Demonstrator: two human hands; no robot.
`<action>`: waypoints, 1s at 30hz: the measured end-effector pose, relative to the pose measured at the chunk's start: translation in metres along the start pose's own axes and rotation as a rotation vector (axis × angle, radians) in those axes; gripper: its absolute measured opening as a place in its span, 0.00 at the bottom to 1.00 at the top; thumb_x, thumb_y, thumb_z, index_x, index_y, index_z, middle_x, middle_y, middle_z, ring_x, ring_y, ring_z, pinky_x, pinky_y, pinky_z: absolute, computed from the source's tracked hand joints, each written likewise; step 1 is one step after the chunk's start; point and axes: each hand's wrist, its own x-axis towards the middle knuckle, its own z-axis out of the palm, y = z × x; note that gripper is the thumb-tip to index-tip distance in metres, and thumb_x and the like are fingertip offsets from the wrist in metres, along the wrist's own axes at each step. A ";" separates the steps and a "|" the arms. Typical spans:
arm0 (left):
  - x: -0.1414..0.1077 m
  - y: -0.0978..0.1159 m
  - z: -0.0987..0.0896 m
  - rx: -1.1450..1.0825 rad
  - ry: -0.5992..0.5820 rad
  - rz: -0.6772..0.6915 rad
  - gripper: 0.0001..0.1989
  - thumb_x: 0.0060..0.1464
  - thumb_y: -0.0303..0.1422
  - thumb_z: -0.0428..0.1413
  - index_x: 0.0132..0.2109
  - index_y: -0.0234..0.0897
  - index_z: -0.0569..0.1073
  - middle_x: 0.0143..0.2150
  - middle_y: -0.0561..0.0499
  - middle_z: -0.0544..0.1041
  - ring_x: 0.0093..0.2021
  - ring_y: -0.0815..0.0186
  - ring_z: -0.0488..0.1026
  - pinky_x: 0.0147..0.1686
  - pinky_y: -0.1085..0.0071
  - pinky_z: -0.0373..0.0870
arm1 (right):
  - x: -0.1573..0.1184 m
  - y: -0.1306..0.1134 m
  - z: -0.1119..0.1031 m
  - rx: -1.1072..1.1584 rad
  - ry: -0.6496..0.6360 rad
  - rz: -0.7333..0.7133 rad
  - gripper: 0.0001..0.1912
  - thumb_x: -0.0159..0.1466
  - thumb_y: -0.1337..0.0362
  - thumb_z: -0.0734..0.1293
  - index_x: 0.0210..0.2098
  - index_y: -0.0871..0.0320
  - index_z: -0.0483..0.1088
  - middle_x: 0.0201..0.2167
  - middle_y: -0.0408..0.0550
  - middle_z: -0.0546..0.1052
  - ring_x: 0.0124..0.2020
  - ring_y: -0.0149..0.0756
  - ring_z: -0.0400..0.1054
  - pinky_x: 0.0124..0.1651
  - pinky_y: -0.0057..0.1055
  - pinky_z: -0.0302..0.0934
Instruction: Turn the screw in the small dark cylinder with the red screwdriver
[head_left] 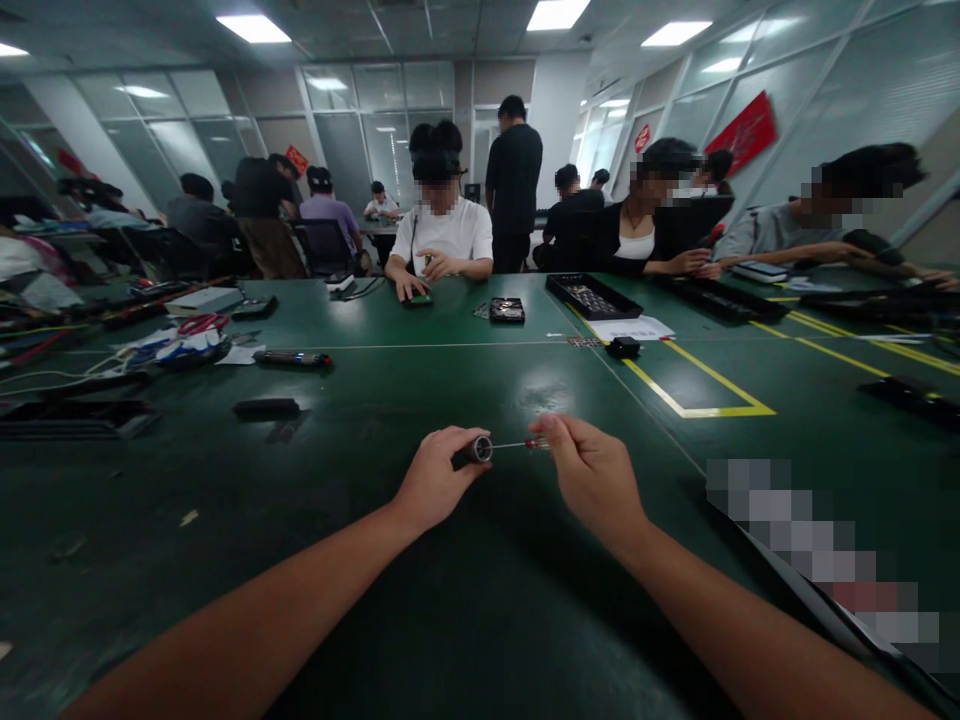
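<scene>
Near the middle of the green table (pixel 360 420), my left hand (pixel 436 478) is closed around a dark cylindrical part with a round, lighter-rimmed end (pixel 482 449) turned to the right. My right hand (pixel 592 470) pinches the red handle of a small screwdriver (pixel 534 442). Its thin metal shaft points left, and the tip is at or close to the rim of the cylindrical part; whether it touches cannot be made out. Both hands are above the table surface.
A dark tool (pixel 292 358) and a black piece (pixel 266 408) lie at left, near tangled cables and red-handled scissors (pixel 201 323). Ahead are a small parts box (pixel 507 310), a black tray (pixel 592 297) and a black block (pixel 623 347). People sit across the table.
</scene>
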 end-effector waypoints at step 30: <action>0.001 0.003 -0.002 -0.002 0.009 -0.027 0.18 0.56 0.26 0.64 0.53 0.41 0.77 0.50 0.49 0.79 0.51 0.59 0.74 0.57 0.58 0.67 | -0.002 0.001 0.003 -0.012 -0.072 0.010 0.19 0.73 0.50 0.58 0.37 0.54 0.73 0.26 0.43 0.75 0.27 0.36 0.70 0.31 0.33 0.59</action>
